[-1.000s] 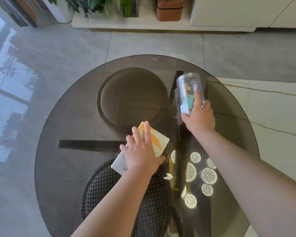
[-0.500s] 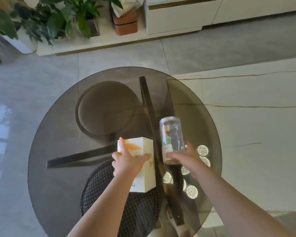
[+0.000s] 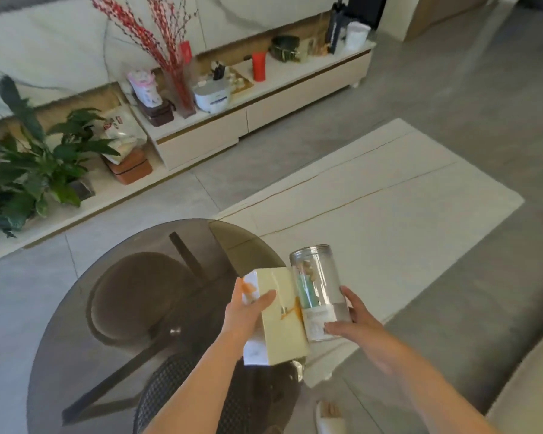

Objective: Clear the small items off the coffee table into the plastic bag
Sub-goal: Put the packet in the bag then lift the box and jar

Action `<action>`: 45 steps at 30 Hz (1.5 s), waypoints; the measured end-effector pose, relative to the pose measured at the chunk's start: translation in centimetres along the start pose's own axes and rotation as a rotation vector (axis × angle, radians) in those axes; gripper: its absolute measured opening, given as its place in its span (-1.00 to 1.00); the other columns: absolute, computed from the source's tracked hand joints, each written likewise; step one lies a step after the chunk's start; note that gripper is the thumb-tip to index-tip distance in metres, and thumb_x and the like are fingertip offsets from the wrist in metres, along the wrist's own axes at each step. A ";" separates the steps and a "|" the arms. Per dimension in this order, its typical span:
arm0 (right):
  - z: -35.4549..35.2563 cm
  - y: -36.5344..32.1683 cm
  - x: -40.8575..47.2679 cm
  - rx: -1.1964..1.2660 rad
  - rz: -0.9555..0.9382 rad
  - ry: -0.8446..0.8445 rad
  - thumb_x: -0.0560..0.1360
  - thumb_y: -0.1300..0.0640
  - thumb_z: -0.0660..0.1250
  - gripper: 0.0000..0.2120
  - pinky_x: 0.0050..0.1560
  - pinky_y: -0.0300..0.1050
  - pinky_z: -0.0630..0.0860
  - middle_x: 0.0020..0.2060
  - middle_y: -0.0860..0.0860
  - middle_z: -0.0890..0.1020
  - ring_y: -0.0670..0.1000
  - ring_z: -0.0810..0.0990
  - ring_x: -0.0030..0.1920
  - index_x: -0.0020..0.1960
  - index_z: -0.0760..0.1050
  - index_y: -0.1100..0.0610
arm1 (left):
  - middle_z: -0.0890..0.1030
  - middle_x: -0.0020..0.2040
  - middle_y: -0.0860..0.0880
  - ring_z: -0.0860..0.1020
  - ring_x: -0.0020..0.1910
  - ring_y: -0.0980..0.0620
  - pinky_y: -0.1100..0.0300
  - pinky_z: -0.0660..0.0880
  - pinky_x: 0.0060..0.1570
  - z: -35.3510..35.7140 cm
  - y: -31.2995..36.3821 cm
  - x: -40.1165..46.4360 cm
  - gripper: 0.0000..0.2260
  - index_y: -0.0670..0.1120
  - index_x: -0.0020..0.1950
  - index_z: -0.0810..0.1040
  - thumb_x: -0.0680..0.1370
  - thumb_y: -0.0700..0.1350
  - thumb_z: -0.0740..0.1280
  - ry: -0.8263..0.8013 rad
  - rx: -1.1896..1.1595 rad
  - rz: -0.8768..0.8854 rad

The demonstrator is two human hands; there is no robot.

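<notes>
My left hand (image 3: 246, 311) grips a cream box (image 3: 281, 324) with an orange mark, thumb across its front face, held above the right edge of the round smoked-glass coffee table (image 3: 76, 324). Right beside the box, my right hand (image 3: 355, 321) holds a clear plastic jar (image 3: 318, 286) with a white label and some green and tan contents inside. Box and jar almost touch, both lifted off the glass. No plastic bag shows in this view.
A pale marble table (image 3: 389, 214) stretches to the right of the glass one. A low white TV cabinet (image 3: 248, 111) with clutter runs along the far wall, a green plant (image 3: 29, 170) at left. A woven dark stool (image 3: 201, 399) sits under the glass. A grey sofa edge (image 3: 530, 386) lies at right.
Both hands lifted the box and jar off the glass and carried them right, toward the table's edge. The head turned up and right, so the cabinet and marble table came into view.
</notes>
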State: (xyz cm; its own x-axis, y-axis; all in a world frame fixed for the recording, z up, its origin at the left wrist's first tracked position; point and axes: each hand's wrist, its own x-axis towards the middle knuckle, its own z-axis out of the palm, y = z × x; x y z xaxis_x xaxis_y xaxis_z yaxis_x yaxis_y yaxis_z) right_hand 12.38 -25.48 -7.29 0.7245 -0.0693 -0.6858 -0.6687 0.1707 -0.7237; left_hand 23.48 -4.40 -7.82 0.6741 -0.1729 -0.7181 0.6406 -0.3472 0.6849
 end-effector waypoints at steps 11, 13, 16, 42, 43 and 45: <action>-13.0 2.0 -14.6 0.345 -0.184 0.292 0.20 -0.12 0.48 -0.17 -0.01 -0.14 0.51 0.01 0.03 0.66 0.00 0.64 0.02 0.37 0.27 0.09 | 0.57 0.21 0.01 0.56 0.09 0.03 0.08 0.47 -0.03 16.3 8.2 -9.4 -0.45 0.04 0.41 0.31 0.49 0.16 0.37 -0.417 0.193 0.169; -15.7 3.2 -16.7 0.407 -0.216 0.343 0.22 -0.08 0.48 -0.17 -0.02 -0.17 0.50 0.00 0.01 0.65 -0.03 0.62 0.01 0.40 0.28 0.15 | 0.55 0.25 0.03 0.55 0.14 0.01 0.05 0.48 0.01 20.1 8.9 -10.6 -0.31 0.11 0.44 0.28 0.37 0.28 0.37 -0.484 0.280 0.202; -20.0 5.6 -19.8 0.488 -0.226 0.439 0.14 -0.06 0.58 0.11 0.22 -0.09 0.45 0.26 0.05 0.54 0.00 0.56 0.21 0.52 0.08 0.17 | 0.60 0.17 0.05 0.58 0.10 0.01 0.10 0.50 -0.04 26.1 9.6 -12.9 -0.34 0.14 0.39 0.34 0.32 0.29 0.34 -0.580 0.369 0.243; -26.0 24.7 -34.7 1.345 -0.028 1.257 0.25 -0.16 0.51 -0.14 0.11 0.00 0.52 0.16 0.05 0.56 0.07 0.59 0.13 0.42 0.19 0.00 | 0.67 -0.02 -0.01 0.62 0.00 -0.02 0.08 0.53 -0.03 62.4 -0.9 -21.5 -0.47 0.00 0.17 0.51 0.35 0.31 0.38 -1.379 1.286 0.134; -25.7 25.2 -35.1 1.364 -0.007 1.302 0.31 -0.12 0.49 -0.18 0.12 0.01 0.53 0.17 0.05 0.55 0.08 0.59 0.12 0.44 0.16 0.00 | 0.68 0.00 -0.01 0.63 0.02 -0.02 0.06 0.53 0.02 63.3 -1.4 -22.1 -0.37 0.00 0.18 0.51 0.27 0.35 0.41 -1.424 1.319 0.132; -25.1 26.4 -35.8 1.409 0.022 1.387 0.43 -0.02 0.43 -0.26 0.13 0.04 0.53 0.17 0.07 0.53 0.11 0.58 0.11 0.47 0.13 0.02 | 0.68 0.02 0.00 0.65 0.01 0.00 0.08 0.56 0.01 64.6 -2.5 -23.4 -0.29 0.00 0.20 0.50 0.19 0.37 0.45 -1.499 1.386 0.121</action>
State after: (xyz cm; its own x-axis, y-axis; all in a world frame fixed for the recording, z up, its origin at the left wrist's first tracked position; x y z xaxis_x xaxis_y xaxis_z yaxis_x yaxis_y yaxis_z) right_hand -35.44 -43.12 -3.81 -0.3526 -0.5234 -0.7757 0.4142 0.6560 -0.6309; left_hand -17.71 -59.04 -0.71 -0.5479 -0.4585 -0.6997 -0.5130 -0.4765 0.7139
